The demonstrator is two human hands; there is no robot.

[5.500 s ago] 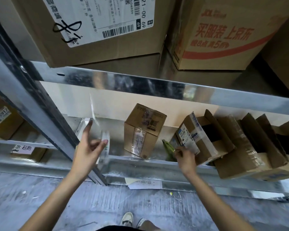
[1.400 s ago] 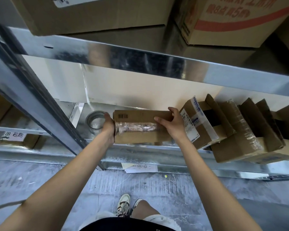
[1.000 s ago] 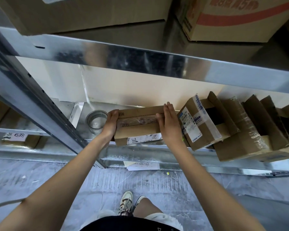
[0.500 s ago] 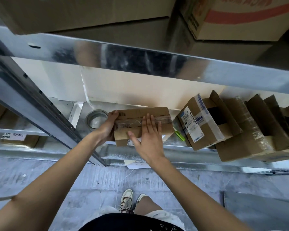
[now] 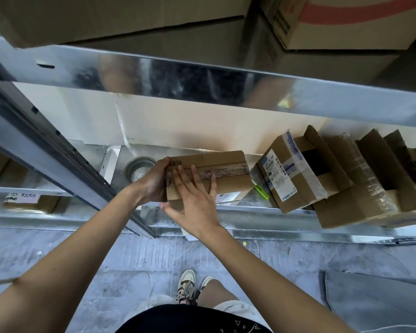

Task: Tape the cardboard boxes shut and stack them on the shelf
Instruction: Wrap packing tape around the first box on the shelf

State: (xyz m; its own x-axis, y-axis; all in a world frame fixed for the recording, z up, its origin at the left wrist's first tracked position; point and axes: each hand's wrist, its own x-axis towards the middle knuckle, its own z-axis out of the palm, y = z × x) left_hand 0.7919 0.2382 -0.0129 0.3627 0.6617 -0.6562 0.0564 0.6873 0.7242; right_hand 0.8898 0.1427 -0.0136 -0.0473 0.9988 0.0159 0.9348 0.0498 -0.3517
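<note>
Our left hand (image 5: 154,181) clamps its grip on the box (image 5: 226,169) end; our right hand (image 5: 195,200) presses flat, fingers apart, on the tape.

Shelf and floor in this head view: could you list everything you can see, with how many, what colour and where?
small box: 1, brown, clear tape along its top, on the shelf, between the hands
tape roll: 1, clear, on the shelf left of the small box
labelled box: 1, brown with white-and-blue label, tilted, flap open, right of the small box
open boxes: several, brown, far right of the shelf; exact count unclear
green item: 1, bright green, between the small box and the labelled box
big boxes: 2, brown, one with red print, upper shelf
shelf: silver metal
shoes: 2, pale, on grey floor
left hand: holds the small box's left end
right hand: fingers flat on the taped top
</note>
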